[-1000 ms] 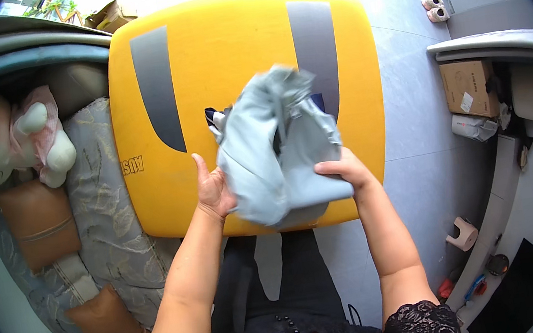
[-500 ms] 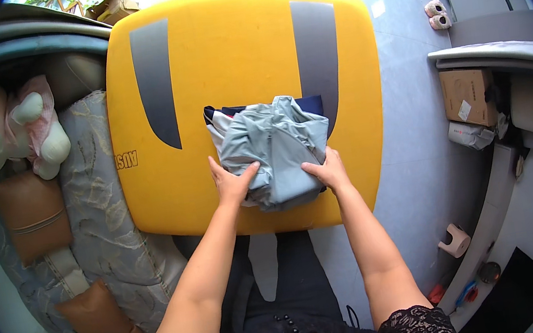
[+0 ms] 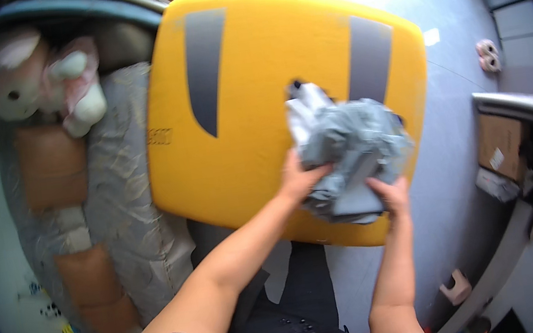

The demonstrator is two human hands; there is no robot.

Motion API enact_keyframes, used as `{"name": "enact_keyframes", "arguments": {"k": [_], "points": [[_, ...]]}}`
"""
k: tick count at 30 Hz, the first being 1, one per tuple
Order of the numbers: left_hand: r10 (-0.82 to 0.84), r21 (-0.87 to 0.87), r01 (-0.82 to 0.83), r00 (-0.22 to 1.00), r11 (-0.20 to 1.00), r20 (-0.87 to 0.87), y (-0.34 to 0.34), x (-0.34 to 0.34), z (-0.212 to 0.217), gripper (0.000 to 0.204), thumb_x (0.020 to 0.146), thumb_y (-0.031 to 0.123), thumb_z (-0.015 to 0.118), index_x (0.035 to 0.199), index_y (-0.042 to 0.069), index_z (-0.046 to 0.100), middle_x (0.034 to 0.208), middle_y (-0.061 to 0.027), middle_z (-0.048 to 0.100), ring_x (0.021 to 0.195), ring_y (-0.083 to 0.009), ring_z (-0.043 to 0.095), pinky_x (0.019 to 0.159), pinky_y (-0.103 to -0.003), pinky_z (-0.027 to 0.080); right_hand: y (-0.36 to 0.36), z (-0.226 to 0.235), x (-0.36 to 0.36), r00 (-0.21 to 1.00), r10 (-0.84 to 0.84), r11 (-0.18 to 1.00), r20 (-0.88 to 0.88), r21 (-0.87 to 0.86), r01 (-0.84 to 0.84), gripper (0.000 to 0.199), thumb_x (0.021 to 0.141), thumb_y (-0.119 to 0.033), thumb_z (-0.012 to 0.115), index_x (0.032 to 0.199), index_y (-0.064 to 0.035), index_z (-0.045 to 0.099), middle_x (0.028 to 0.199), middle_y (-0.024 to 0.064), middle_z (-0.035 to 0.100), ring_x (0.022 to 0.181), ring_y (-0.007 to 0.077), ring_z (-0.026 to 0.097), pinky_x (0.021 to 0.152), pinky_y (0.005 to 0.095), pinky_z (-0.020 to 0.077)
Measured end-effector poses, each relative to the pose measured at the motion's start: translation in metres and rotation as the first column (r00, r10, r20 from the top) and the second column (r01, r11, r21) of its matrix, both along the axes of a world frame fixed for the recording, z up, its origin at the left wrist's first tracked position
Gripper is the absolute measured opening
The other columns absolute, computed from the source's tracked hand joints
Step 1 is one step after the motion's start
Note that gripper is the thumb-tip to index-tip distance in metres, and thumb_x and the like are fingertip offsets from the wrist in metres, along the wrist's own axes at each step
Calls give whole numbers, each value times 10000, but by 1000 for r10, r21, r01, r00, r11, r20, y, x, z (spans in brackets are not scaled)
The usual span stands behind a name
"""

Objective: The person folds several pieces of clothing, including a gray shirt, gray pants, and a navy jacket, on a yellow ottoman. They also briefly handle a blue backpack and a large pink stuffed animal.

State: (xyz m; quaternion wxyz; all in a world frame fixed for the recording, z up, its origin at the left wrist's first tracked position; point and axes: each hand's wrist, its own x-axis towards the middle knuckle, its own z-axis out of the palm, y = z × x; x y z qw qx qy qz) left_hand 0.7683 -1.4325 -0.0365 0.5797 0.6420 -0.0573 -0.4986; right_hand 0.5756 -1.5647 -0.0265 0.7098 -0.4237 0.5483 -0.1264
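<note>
A bunched stack of clothes, with a grey-green garment [image 3: 353, 154] on top, is gripped between my two hands over the near right part of a yellow padded table [image 3: 260, 167]. A white garment [image 3: 307, 109] with a dark edge pokes out at the stack's far left. My left hand [image 3: 302, 176] clasps the left side, its thumb over the grey-green cloth. On the near right side, my right hand [image 3: 391, 193] has its thumb on top as well. The fingers under the stack are hidden, and the picture is blurred by motion.
On the left stands a sofa with a patterned grey cover [image 3: 126, 186], brown cushions [image 3: 52, 166] and a large plush toy [image 3: 53, 80]. To the right, pink slippers [image 3: 488, 56], a cardboard box [image 3: 501, 146] and a small pink stool [image 3: 456, 288] are on or near the grey floor.
My view has swung, so the table now looks tilted. Both hands have carried the clothes toward the table's right side, and the stack looks more bunched and turned.
</note>
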Motion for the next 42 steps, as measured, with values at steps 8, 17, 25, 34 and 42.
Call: {"name": "enact_keyframes", "arguments": {"k": [8, 17, 25, 34, 42], "points": [[-371, 582, 241, 921, 777, 115, -36, -12, -70, 903, 636, 486, 805, 1277, -8, 403, 1214, -225, 544, 1130, -350, 536, 964, -420, 426, -50, -91, -42, 779, -3, 900, -626, -342, -271, 919, 677, -194, 795, 1428, -17, 296, 1447, 145, 346, 1325, 291, 343, 1088, 403, 272], [-340, 563, 148, 906, 813, 253, 153, -38, -29, 842, 731, 401, 741, 1340, -33, 353, 1277, -251, 486, 1193, -327, 504, 996, -408, 409, 48, -38, 43, 187, 367, 204, -911, -117, -972, 740, 749, -540, 663, 1409, -374, 373, 1560, 110, 97, 1425, 377, 45, 1042, 680, 162], [-334, 717, 208, 942, 666, 38, 384, -46, -12, 649, 720, 426, 734, 1198, 24, 560, 1069, -151, 645, 997, -267, 628, 879, -358, 491, 71, -11, 57, 461, 122, 112, -879, -449, -886, 622, 768, -376, 686, 1325, -173, 497, 1501, 145, 267, 1394, 360, 201, 1059, 621, 209], [-136, 688, -20, 976, 725, 172, 546, 17, -1, 499, 746, 334, 746, 1108, 24, 599, 881, -91, 674, 838, -216, 654, 781, -340, 520, 293, -19, 82, 297, 535, 130, -791, -270, -954, 757, 781, -419, 697, 1404, -125, 383, 1483, 228, 248, 1322, 386, 328, 1035, 503, 344], [-91, 665, -155, 943, 730, 320, 600, 102, -23, 420, 787, 216, 714, 1140, 26, 588, 971, -105, 666, 862, -201, 644, 801, -327, 510, 262, -66, 285, 109, 501, -243, -859, -260, -934, 895, 811, -545, 608, 1485, -150, 171, 1533, 203, 104, 1404, 375, 161, 1081, 561, 247]]}}
